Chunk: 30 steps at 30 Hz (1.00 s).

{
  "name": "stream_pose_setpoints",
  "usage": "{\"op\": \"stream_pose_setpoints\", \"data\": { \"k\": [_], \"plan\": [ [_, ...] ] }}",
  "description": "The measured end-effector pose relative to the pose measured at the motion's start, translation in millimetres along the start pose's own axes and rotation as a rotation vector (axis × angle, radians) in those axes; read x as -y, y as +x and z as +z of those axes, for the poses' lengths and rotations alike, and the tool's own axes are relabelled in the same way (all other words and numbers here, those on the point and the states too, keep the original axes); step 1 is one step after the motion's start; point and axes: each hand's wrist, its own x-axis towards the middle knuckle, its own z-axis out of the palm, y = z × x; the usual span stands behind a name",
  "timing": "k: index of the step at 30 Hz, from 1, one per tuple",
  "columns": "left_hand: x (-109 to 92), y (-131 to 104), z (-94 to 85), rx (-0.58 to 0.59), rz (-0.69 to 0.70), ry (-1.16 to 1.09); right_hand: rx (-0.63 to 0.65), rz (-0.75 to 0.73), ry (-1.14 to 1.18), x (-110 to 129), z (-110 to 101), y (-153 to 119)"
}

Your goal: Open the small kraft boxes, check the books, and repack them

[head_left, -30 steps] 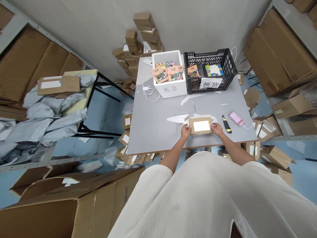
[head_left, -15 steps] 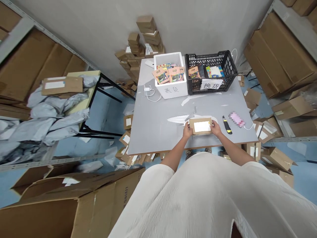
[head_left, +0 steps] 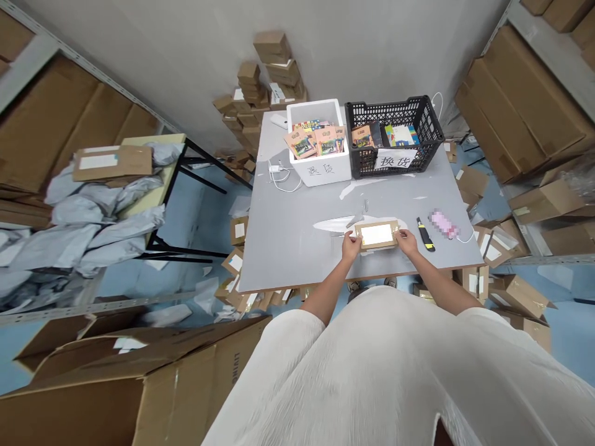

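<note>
A small cardboard box [head_left: 377, 245] with a white label on its top is at the front part of the grey table [head_left: 279, 260]. My left hand [head_left: 351, 245] grips its left end, and my right hand [head_left: 406, 242] has hold of the right end. To the right of my right hand lies a black and yellow utility knife [head_left: 425, 235]. Beyond the knife is a pink blurred object [head_left: 443, 223] with a white cable attached.
A white foam box [head_left: 325, 170] holding pink booklets stands at the table's back, beside a black plastic crate [head_left: 432, 139] with books. Stacked cardboard boxes [head_left: 272, 46] lean by the wall. Grey parcels [head_left: 56, 244] cover the left side; a large open carton [head_left: 199, 378] stands front left.
The cardboard box has tipped slightly and turned a little in my hands, so its front side shows a bit differently. Both hands keep hold of it.
</note>
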Motion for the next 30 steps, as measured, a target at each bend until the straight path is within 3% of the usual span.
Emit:
{"op": "stream_pose_setpoints", "data": {
  "k": [8, 15, 18, 20, 22, 25, 27, 30],
  "plan": [
    [6.7, -1.7, -1.7, 0.01, 0.072, -0.017, 0.023, -0.024, 0.054, 0.6, -3.7, -2.2],
    [2.5, -6.7, -7.2, -0.018, 0.112, 0.025, -0.041, -0.029, 0.088, 5.2, -1.3, -12.1],
    [-9.0, -6.8, -16.9, -0.149, 0.122, 0.134, -0.02, -0.085, 0.157, 14.0, 2.9, -16.2],
    [-20.6, -10.7, -22.3, -0.263, 0.219, 0.198, 0.039, -0.181, 0.193, 24.4, 10.4, -18.1],
    [-32.8, -19.1, -25.4, -0.23, 0.414, 0.198, 0.068, -0.27, 0.157, 37.1, 23.0, -21.0],
    [-44.2, -35.1, -29.7, -0.143, 0.628, 0.195, 0.041, -0.251, 0.011, 55.7, 48.7, -29.2],
    [-44.1, -42.8, -36.3, -0.143, 0.68, 0.231, 0.071, -0.219, -0.026, 65.3, 65.8, -36.0],
    [-36.2, -44.6, -51.0, -0.203, 0.661, 0.259, 0.152, -0.309, -0.003, 76.1, 81.9, -43.1]
  ]
}}
